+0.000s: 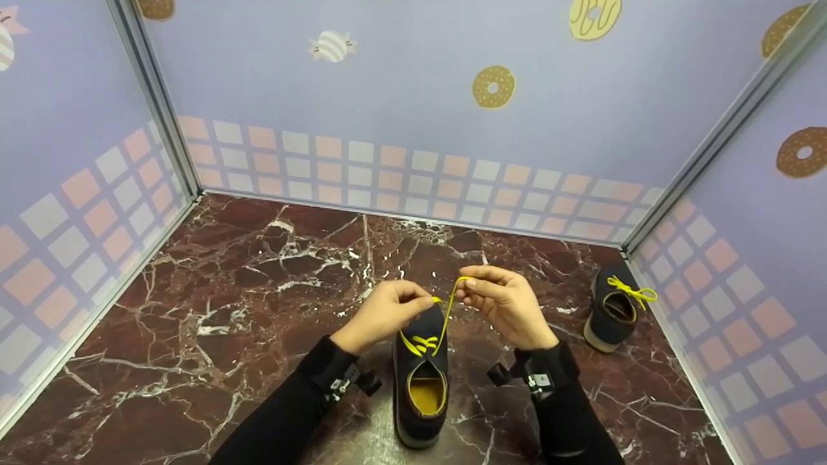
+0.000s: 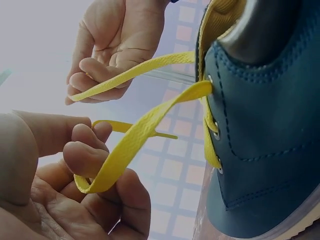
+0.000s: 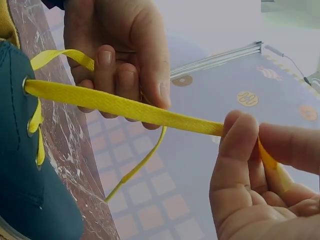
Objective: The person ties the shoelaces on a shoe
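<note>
A dark blue shoe [image 1: 420, 381] with a yellow lining stands on the floor between the two arms, toe pointing away. Yellow lace [image 1: 423, 345] crosses its tongue through metal eyelets. Above the toe, my left hand [image 1: 391, 310] pinches one lace end [image 2: 120, 155], whose tip hangs free past the fingers. To the right, my right hand [image 1: 504, 303] grips the other lace end [image 3: 125, 107] between thumb and forefinger. That strand runs taut from the top eyelet up to the fingers. Both hands are raised over the shoe, a short gap apart.
A second dark shoe [image 1: 610, 310], its yellow lace tied in a bow, stands near the right wall. The floor [image 1: 194, 368] is dark red marble pattern. Patterned panels [image 1: 413, 97] enclose it at the back and both sides.
</note>
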The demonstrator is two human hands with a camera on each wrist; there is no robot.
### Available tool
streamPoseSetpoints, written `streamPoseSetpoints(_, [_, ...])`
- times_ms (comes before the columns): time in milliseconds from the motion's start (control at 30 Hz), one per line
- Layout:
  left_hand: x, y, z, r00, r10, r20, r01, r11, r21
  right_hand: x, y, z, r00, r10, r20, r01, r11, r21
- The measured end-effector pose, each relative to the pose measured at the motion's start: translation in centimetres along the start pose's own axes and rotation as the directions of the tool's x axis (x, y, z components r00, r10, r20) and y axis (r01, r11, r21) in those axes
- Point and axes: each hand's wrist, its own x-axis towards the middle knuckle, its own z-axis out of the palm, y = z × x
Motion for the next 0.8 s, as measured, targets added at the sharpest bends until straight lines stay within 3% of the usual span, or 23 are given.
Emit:
streamPoseSetpoints(333, [-0.1,-0.2,0.6,0.997,-0.012,0.072,0.017,0.997,-0.07,0.3,0.5,0.5,0.986,-0.087,-0.143,0.074,0.993,-0.093])
streamPoseSetpoints(500, [-0.2,-0.2,0.9,0.995,-0.027,0.094,0.035,0.996,-0.084,0.4,0.8,0.7,0.981,-0.111,-0.161,0.094,0.99,-0.108])
streamPoseSetpoints(800, [-0.2,-0.3,1.4,0.992,-0.007,0.122,0.013,0.998,-0.054,0.4,1.2,1.0,0.982,-0.126,-0.141,0.108,0.986,-0.131])
